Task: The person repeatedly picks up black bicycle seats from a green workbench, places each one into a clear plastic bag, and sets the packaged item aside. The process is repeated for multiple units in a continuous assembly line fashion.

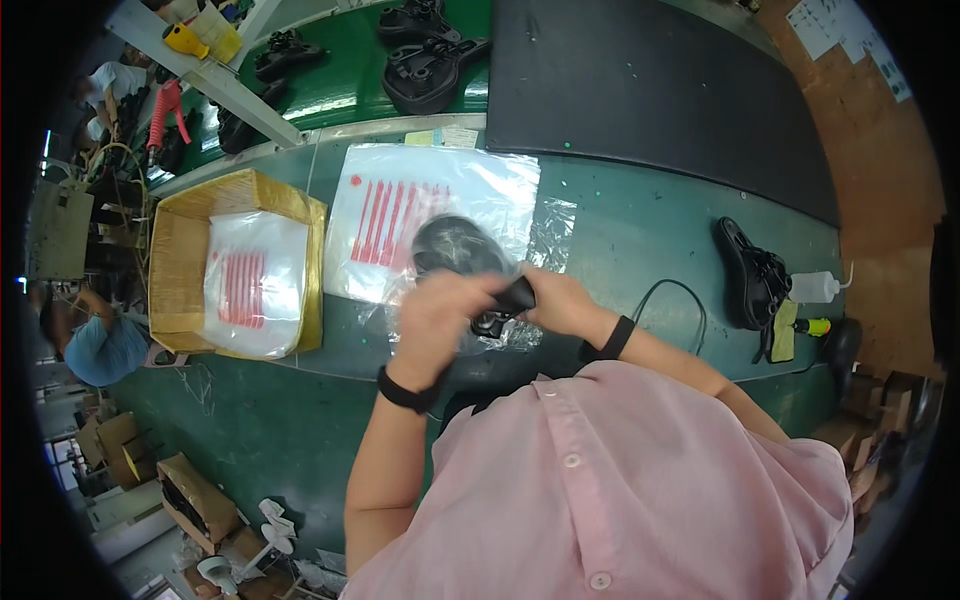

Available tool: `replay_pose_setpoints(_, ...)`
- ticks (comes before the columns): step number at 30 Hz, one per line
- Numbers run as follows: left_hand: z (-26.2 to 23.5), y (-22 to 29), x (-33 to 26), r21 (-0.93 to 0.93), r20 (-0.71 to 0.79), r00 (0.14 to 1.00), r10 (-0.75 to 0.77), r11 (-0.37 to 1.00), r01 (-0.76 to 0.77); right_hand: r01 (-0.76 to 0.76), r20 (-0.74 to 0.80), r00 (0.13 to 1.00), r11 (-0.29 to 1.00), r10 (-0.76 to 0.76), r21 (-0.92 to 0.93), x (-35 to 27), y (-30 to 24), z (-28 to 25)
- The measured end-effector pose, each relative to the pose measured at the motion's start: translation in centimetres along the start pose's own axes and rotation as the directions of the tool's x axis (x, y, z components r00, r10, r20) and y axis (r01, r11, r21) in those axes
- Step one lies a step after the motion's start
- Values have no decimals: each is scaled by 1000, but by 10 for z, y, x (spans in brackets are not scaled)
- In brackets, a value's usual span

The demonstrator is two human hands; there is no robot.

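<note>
A black bicycle saddle point(455, 243) with clear plastic film about its wide end is in front of me, partly blurred. My right hand point(560, 302) grips its narrow nose end. My left hand point(440, 318) is at the near left side of the saddle, its fingers reaching toward the nose. Motion smears those fingers, so their grip is unclear. Below the saddle lies a stack of clear plastic bags point(345, 215) with red printed stripes. Crumpled clear film point(553, 235) shows beside the stack. Both my wrists carry black bands.
A gold-taped box point(315, 270) holding more bags point(285, 245) stands left. Several black saddles point(420, 80) sit on the green surface behind. A dark mat point(660, 95) covers the far right. Another saddle point(745, 275), a squeeze bottle point(815, 287) and a black cable point(690, 290) lie right.
</note>
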State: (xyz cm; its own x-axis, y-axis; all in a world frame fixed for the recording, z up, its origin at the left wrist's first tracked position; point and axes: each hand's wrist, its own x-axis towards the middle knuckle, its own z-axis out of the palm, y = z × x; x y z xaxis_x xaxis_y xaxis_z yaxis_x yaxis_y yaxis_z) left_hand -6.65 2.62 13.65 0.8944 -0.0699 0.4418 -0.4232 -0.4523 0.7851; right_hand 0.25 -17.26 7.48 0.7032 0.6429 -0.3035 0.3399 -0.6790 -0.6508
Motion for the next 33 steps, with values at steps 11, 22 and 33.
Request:
replay_pose_setpoints(11,111,43,6,-130,525,838,149,987,-94,-23,-23,923,114,385,993,5,4,-23)
replay_pose_setpoints(22,130,-125,8,405,343,864,-368,888,218,560,-487,552,132,677,818,142,234,-242)
replay_pose_setpoints(33,79,-144,3,148,214,723,-657,753,641,211,-243,839,702,-487,-680,485,103,-171)
